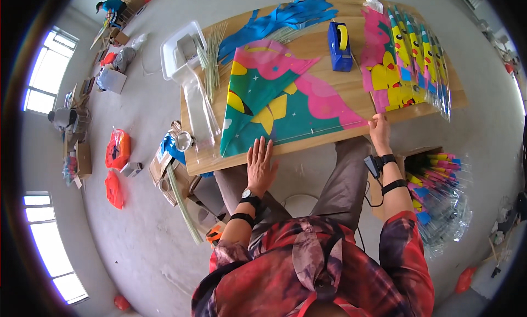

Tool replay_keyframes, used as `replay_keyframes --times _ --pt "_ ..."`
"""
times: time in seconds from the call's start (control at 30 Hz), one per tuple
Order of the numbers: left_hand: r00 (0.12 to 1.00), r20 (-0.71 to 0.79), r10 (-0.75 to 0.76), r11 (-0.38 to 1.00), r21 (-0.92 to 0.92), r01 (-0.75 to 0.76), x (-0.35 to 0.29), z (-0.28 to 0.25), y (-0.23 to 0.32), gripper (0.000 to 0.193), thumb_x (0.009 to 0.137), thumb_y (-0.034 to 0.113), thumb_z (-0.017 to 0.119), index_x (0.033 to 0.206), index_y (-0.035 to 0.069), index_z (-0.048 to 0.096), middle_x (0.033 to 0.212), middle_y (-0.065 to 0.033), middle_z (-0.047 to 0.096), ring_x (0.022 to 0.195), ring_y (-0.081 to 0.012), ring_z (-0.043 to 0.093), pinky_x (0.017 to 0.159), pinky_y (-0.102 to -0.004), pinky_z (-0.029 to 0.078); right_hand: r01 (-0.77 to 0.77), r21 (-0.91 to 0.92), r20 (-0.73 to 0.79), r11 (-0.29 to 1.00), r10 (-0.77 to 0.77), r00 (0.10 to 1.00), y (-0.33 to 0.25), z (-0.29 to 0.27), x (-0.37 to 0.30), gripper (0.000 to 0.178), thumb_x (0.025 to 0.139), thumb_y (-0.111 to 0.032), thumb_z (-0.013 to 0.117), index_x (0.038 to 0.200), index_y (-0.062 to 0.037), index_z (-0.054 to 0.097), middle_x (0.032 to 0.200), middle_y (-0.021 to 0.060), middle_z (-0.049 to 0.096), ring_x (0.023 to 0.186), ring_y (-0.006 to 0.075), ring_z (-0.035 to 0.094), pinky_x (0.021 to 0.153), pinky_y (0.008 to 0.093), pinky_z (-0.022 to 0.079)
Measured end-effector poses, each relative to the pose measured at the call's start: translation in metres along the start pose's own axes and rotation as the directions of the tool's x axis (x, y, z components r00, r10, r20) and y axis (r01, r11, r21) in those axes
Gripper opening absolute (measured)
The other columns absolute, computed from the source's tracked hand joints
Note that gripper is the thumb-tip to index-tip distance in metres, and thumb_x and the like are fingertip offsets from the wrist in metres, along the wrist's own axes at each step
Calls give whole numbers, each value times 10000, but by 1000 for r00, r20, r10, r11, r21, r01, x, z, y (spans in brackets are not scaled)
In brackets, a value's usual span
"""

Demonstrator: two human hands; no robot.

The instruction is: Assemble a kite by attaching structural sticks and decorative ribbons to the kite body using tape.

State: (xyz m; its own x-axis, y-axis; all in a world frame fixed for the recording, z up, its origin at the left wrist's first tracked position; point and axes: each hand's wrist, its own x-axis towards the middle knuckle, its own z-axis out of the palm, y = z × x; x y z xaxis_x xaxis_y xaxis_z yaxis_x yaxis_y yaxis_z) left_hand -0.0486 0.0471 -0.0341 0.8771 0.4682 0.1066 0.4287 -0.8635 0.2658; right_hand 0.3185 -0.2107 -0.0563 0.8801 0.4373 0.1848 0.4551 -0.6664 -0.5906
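- Left hand: flat, fingers extended on the near edge of the printed sheet.
- Right hand: curled at its right tip; cannot tell whether pinching.
- Blue tape dispenser: any writing too small to read.

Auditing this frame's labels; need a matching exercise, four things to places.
1. Blue plastic tape dispenser
2. Bare left hand
3. Bare right hand
4. White rectangular plastic tub

A. At right tip of green, pink and yellow printed sheet
B. Left end of light-brown wooden tabletop
C. Across sheet's near edge
D. Tabletop, beyond sheet, toward right

Pairs: 1-D; 2-C; 3-A; 4-B
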Motion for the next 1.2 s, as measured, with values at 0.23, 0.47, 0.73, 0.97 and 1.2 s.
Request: replay_keyframes --times 0.23,0.47,0.73,0.97,1.2 --pt "1000 -17 14 1000 -5 -14 -5 1 -3 814 878 265 704 1585 128 325 1655 -154 268 1540 -332 224 1237 -487 189 467 -123 133 876 -451 882 -61 -7 -41 409 967 -168 606 1358 -67 544 1397 147 554 1297 344 511 1104 478 379" --pt "999 41 23 1000 16 -23 2 -5 1 822 885 232 703 1592 117 299 1661 -157 248 1544 -334 209 1238 -489 191 393 -320 272 862 -314 910 -48 1 -61 699 1028 -454 499 1588 -89 295 1647 91 309 1518 276 279 1252 514 139" --pt "997 51 51 999 -5 -50 5 -11 1 787 894 221 685 1581 94 321 1655 -167 258 1545 -337 208 1236 -504 187 387 -452 254 803 -301 919 -31 -28 -45 612 1037 -397 511 1532 -54 403 1616 119 363 1486 271 341 1238 518 195" --pt "931 65 359 922 -182 -342 55 -6 49 643 936 248 670 1504 52 442 1627 -123 334 1530 -275 262 1228 -493 227 739 80 404 669 -700 590 -118 5 -53 473 1012 -291 576 1416 -46 554 1562 81 449 1472 223 367 1231 472 242" --pt "906 117 408 895 -250 -371 68 8 54 634 954 249 648 1512 43 426 1622 -108 346 1522 -260 282 1227 -489 238 749 161 433 643 -728 532 -106 28 -52 451 1018 -300 562 1397 -55 576 1508 71 517 1438 197 421 1227 427 262"
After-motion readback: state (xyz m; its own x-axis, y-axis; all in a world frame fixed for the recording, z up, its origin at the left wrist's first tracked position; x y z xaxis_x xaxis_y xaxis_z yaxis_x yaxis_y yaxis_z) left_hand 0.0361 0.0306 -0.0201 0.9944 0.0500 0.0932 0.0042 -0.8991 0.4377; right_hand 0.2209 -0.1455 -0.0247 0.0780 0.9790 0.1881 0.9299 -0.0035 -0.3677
